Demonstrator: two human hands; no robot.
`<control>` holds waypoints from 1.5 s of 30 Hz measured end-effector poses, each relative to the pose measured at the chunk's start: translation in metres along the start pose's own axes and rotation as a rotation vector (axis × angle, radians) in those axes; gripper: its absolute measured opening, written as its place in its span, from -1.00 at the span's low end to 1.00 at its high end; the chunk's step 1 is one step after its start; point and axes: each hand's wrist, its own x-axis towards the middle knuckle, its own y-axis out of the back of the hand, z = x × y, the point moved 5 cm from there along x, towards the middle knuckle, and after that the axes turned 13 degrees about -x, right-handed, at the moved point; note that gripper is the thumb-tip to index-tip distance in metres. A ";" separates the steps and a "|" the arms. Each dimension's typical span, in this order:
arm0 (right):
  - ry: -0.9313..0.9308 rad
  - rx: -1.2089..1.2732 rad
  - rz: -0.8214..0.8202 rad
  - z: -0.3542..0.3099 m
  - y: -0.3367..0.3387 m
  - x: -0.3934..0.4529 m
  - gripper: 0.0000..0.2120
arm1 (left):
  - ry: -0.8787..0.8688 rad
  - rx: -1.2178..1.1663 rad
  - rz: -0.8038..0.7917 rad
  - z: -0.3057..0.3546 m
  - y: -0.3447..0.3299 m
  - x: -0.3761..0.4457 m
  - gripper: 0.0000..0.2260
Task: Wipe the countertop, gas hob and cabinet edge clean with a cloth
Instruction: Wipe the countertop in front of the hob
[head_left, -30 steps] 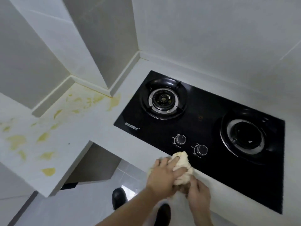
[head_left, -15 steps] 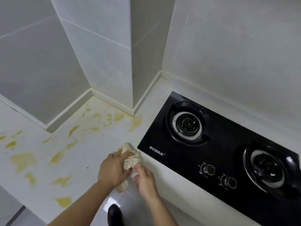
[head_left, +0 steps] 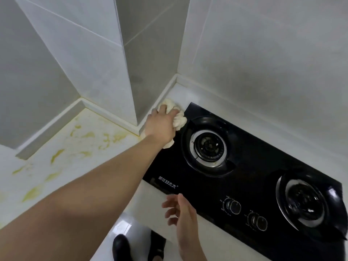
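My left hand [head_left: 162, 123] is stretched far forward, shut on a crumpled cream cloth [head_left: 179, 118] and pressing it onto the white countertop [head_left: 180, 93] in the narrow strip between the tiled wall pillar and the back left corner of the black glass gas hob [head_left: 250, 166]. My right hand [head_left: 180, 211] hovers open above the counter's front edge, just left of the hob's two knobs [head_left: 244, 213], holding nothing. Yellow stains [head_left: 56, 155] cover the countertop on the left.
The tiled pillar [head_left: 116, 72] juts out between the stained counter section and the hob. Two burners [head_left: 208, 146] sit on the hob, left and right. Below the counter edge, shiny floor tiles and my dark shoes [head_left: 120, 245] show.
Both hands held the cloth near the hob's front left corner. Now my left hand alone has carried it back to the pillar corner, and my right hand has let go.
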 end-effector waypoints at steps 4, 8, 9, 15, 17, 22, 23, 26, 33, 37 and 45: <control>-0.001 -0.028 -0.082 0.006 0.006 0.005 -0.64 | 0.080 0.136 -0.195 -0.004 -0.031 0.050 -0.43; 0.038 -0.070 -0.127 0.005 0.016 0.021 -0.64 | 0.085 0.163 -0.223 -0.018 -0.058 0.054 -0.45; 0.044 -0.073 -0.136 0.002 0.017 0.025 -0.64 | 0.065 0.187 -0.208 -0.019 -0.060 0.051 -0.44; 0.063 -0.035 -0.123 -0.032 0.012 0.053 -0.69 | -0.020 0.280 -0.216 -0.028 -0.052 0.010 -0.56; 0.057 -0.018 -0.118 -0.041 0.008 0.059 -0.71 | -0.021 0.273 -0.254 -0.039 -0.048 -0.025 -0.58; 0.032 -0.009 -0.114 -0.048 -0.019 0.071 -0.75 | 0.027 0.295 -0.270 -0.073 -0.040 -0.109 -0.58; 0.032 -0.021 -0.117 -0.048 -0.024 0.070 -0.75 | 0.047 0.294 -0.274 -0.079 -0.039 -0.120 -0.57; 0.059 -0.092 -0.149 -0.052 -0.039 0.070 -0.77 | 0.092 0.265 -0.283 -0.093 -0.036 -0.153 -0.56; 0.046 -0.318 -0.209 -0.048 -0.072 0.068 -0.82 | 0.048 0.262 -0.308 -0.120 -0.022 -0.211 -0.40; 0.030 -0.427 -0.230 -0.048 -0.102 0.047 -0.84 | 0.124 0.262 -0.249 -0.150 0.017 -0.224 -0.42; 0.092 -0.345 -0.371 -0.081 -0.218 -0.031 -0.72 | 0.716 -1.342 0.321 -0.236 0.153 -0.311 -0.60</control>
